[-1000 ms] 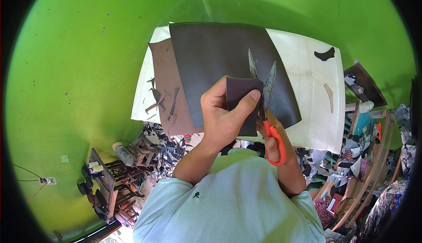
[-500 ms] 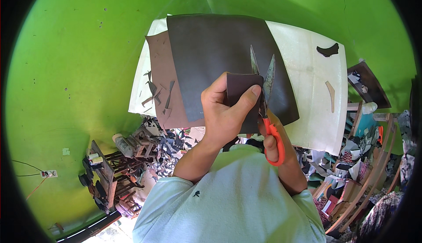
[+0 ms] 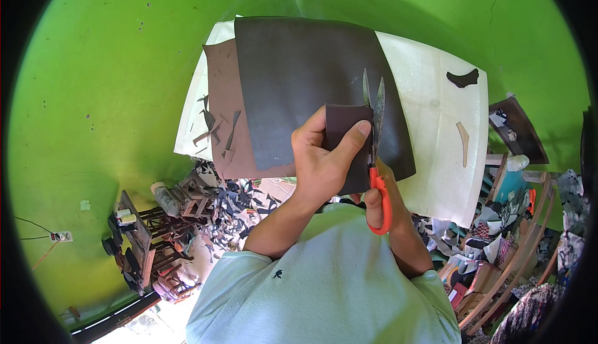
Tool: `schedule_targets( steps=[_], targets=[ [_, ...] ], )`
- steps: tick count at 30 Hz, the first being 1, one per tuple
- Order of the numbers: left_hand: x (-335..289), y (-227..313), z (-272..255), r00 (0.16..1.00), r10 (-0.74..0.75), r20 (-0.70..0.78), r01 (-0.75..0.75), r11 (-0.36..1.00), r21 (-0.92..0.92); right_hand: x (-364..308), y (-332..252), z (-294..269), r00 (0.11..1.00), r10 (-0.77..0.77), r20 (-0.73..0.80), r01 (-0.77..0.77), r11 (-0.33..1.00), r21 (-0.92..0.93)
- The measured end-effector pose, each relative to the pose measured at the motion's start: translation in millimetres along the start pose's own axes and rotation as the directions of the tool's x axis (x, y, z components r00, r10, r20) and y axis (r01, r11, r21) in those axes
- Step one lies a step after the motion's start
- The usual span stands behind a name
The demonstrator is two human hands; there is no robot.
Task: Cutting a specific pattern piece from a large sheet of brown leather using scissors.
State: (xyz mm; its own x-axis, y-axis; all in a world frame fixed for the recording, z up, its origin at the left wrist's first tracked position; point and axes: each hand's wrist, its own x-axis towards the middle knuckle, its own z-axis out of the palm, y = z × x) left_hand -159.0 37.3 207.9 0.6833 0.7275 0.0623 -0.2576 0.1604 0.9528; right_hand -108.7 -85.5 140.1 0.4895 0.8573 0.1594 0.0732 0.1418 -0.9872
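My left hand (image 3: pixel 324 160) grips a small dark brown leather piece (image 3: pixel 346 129), thumb on its face, held above the table. My right hand (image 3: pixel 381 197) holds orange-handled scissors (image 3: pixel 375 151), whose long metal blades point away from me and lie nearly closed along the piece's right edge. Below both hands a large dark grey-brown leather sheet (image 3: pixel 305 82) lies flat on the white table (image 3: pixel 436 157), over a lighter brown sheet (image 3: pixel 221 107) that sticks out on its left.
Small leather offcuts (image 3: pixel 215 129) lie on the brown sheet's left part. A dark curved scrap (image 3: pixel 462 79) and a tan strip (image 3: pixel 463 141) rest on the table's right. Leather scraps litter the floor (image 3: pixel 243 201); a wooden rack (image 3: pixel 140 244) stands left, cluttered shelves (image 3: pixel 511 219) right. Green walls surround.
The scissor blades have closed from a wide V to nearly together along the piece's right edge. The view shifted slightly; both hands keep their hold.
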Motion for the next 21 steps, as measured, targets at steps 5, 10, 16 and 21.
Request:
schedule_targets(
  steps=[5,10,16,21],
  targets=[
    [2,-6,0,1.000,-0.010,0.017,0.010,1.000,-0.026,3,4,-8,1.000,0.004,0.001,-0.004,1.000,-0.002],
    [5,-14,6,0.999,0.043,0.004,-0.042,0.999,-0.028,3,-4,-9,0.992,-0.052,-0.112,0.062,0.993,0.096],
    [6,-19,8,1.000,-0.003,0.001,0.003,0.999,-0.037,2,-7,-26,1.000,0.010,-0.021,-0.009,0.999,0.034],
    [11,-16,13,1.000,-0.021,0.011,0.021,0.999,-0.037,10,-10,-25,0.995,-0.050,-0.082,0.051,0.999,0.005]
  ],
)
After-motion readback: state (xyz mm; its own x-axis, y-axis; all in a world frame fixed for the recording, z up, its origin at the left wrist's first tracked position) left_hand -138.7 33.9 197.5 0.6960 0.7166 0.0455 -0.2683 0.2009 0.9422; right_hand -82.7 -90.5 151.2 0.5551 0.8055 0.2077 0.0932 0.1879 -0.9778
